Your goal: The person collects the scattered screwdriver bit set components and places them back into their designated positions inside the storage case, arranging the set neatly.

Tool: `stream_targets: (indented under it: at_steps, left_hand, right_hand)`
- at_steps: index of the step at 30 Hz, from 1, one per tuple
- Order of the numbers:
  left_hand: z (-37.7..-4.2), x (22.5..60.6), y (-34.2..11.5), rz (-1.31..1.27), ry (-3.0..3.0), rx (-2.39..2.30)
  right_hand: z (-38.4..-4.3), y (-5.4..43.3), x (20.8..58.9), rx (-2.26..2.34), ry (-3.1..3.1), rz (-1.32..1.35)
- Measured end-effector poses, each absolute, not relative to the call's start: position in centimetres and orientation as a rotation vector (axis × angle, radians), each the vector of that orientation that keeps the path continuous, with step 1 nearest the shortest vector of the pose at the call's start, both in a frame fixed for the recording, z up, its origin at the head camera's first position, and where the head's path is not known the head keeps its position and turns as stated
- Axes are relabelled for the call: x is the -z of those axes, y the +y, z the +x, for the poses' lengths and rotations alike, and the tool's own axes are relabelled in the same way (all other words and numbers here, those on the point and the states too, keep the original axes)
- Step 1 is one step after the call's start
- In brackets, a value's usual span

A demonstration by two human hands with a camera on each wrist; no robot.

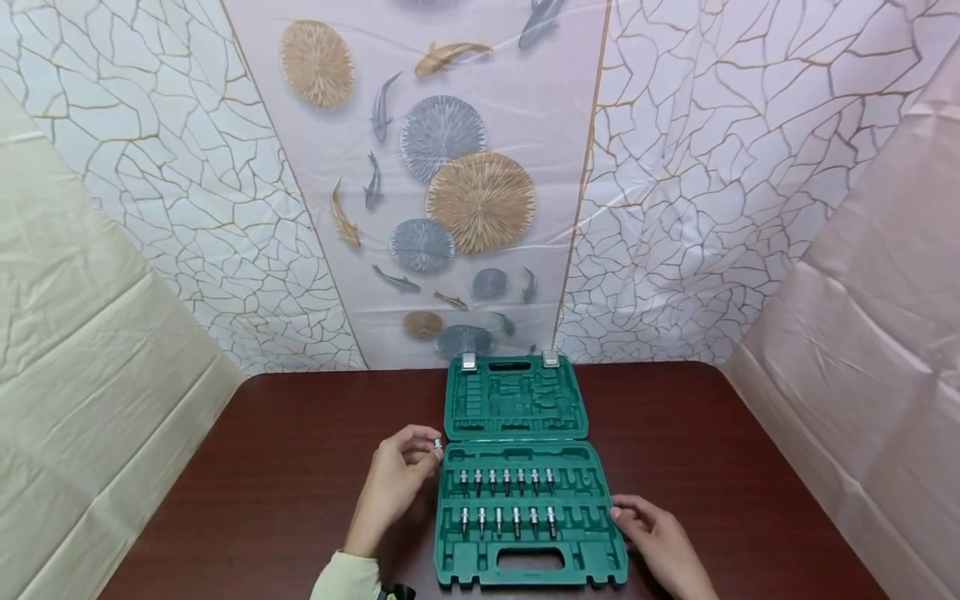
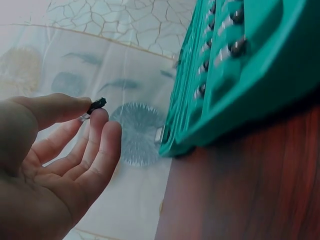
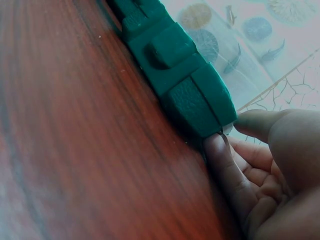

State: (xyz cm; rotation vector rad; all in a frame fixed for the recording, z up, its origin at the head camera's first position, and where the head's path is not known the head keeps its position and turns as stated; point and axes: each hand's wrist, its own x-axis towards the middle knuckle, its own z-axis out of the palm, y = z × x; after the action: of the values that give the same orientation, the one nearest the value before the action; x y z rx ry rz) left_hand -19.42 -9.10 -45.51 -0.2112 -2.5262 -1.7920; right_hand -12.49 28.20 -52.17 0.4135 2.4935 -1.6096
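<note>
My left hand (image 1: 397,471) pinches a small bit socket (image 1: 438,444) between thumb and fingertips, just left of the open green case (image 1: 517,498). In the left wrist view, the bit socket's dark tip (image 2: 100,103) pokes out past the thumb, and its shiny base is mostly hidden by the fingers. Two rows of silver bit sockets (image 1: 507,477) stand in the case's slots, with bare slots at the right end of both rows. My right hand (image 1: 660,542) holds the case's right edge, thumb and forefinger at the corner in the right wrist view (image 3: 217,125).
The case's lid (image 1: 516,400) lies open toward the back, with two metal latches (image 1: 468,362) at its far edge. A dark red-brown table (image 1: 315,417) lies under everything. Patterned cloth (image 1: 480,275) hangs behind, and pale panels (image 1: 97,400) flank both sides.
</note>
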Motion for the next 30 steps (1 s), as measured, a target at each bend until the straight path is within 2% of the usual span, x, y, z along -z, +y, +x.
stream_targets:
  at_steps: [10,30]
  left_hand:
    - [-19.9,45.6,-6.5,-0.351,-2.559,1.858]
    - [-21.0,45.8,-3.3,-0.466,-2.673,1.985]
  right_hand:
    - [-12.6,28.1,52.3,1.596,2.505,0.431]
    - [-12.7,28.3,52.4,1.59,2.473,0.427]
